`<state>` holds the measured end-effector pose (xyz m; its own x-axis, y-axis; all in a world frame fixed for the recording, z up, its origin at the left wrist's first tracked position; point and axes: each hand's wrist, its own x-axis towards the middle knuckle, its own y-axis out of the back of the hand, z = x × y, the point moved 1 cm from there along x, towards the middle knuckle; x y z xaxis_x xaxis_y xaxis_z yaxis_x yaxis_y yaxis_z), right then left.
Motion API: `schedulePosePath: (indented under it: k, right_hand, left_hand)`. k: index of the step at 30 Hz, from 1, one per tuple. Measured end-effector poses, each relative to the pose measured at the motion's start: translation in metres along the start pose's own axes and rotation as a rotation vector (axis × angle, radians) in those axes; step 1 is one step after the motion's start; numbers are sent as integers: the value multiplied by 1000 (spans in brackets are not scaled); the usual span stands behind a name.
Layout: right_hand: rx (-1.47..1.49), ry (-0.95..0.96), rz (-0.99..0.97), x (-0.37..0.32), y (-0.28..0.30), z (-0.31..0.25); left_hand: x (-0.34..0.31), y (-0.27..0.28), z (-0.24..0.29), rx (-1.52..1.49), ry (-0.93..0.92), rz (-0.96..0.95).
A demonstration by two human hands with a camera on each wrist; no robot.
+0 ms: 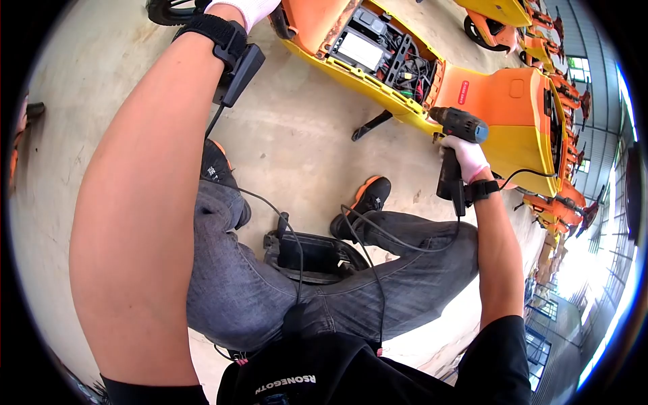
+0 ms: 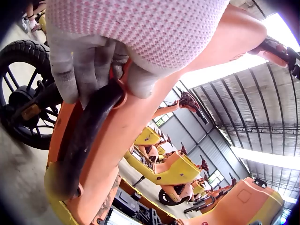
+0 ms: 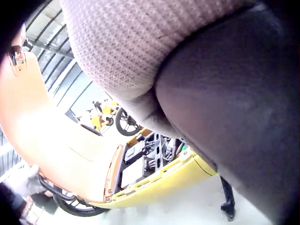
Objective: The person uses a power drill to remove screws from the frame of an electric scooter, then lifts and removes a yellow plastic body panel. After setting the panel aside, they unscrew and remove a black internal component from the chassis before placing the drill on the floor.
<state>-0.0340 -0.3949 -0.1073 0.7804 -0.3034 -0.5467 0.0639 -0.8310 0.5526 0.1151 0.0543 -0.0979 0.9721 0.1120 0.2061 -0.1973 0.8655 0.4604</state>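
The work in hand looks like driving or loosening a fastener on a yellow-and-orange scooter body [image 1: 408, 111], which runs from the top middle to the right of the head view. The right hand [image 1: 467, 158], in a white-and-pink knit glove, has its fingers clamped round the handle of a black cordless drill with a blue-grey rear cap [image 1: 468, 125]. The drill's nose points left, towards the near right corner of the uncovered compartment; whether its tip touches a fastener cannot be made out. At the upper left of the head view, the left arm reaches to the scooter's other end. In the left wrist view, the gloved left hand [image 2: 126, 42] has its fingers curled round the upper end of a black curved tubular bar [image 2: 89, 136] on the orange panel, probably for steadying.

The next move would seem to call for a squarely seated tip and a steady body. The scooter's yellow side is smooth and glossy; the compartment shows a grey block with a white label [image 1: 361, 51] and tangled wires [image 1: 413, 74]. A black kickstand [image 1: 371, 126] juts out below.
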Motion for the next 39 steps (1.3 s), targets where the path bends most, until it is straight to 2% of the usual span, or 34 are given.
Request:
schedulePosePath:
  k: [4, 6, 7, 8, 10, 12, 13, 14, 16, 18, 20, 22, 26, 30, 31, 34, 36, 39]
  right_hand:
    - [221, 2, 12, -31, 4, -14]
    - [405, 218, -33, -52, 3, -29]
    - [476, 240, -72, -61, -1, -39]
    - [591, 160, -87, -68, -4, -45]
    - [686, 220, -171, -76, -11, -53]
    - [658, 343, -194, -96, -21, -71]
    - [652, 345, -189, -101, -23, -70]
    - [608, 401, -208, -108, -26, -76]
    - [636, 469, -262, -116, -30, -79]
    - [615, 518, -271, -127, -33, -83]
    - [696, 520, -337, -132, -34, -77]
    - [758, 537, -343, -144, -35, -81]
    - [920, 437, -409, -147, -34, -72]
    - [946, 386, -384, -146, -35, -72]
    - [863, 413, -313, -147, -36, -73]
    - [745, 509, -294, -147, -35, -74]
    - [768, 500, -317, -149, -36, -75]
    - [871, 491, -294, -156, -36, -79]
  left_hand:
    - [0, -3, -1, -23, -1, 42]
    - [13, -8, -19, 187, 13, -33]
    - [23, -16, -37, 337, 10, -25]
    - [22, -15, -30, 391, 61, -164]
    - [7, -12, 2, 591, -73, -495]
    - [-20, -4, 35, 113, 292, -408]
    - [-34, 0, 62, 94, 336, -403]
    - [-29, -2, 60, 66, 271, -521]
    - [-38, -20, 65, 19, 90, -488]
    - [-59, -31, 97, -282, 121, -649]
    - [-73, -42, 114, -535, 55, -765]
    - [-87, -46, 134, -787, 148, -888]
    - [-99, -58, 161, -870, 173, -931]
    - [-100, -66, 164, -859, 185, -814]
    - [-98, -69, 162, -904, 158, -828]
    - [-99, -67, 164, -910, 64, -825]
    - [-98, -64, 166, -906, -13, -850]
    - [-97, -57, 176, -949, -18, -830]
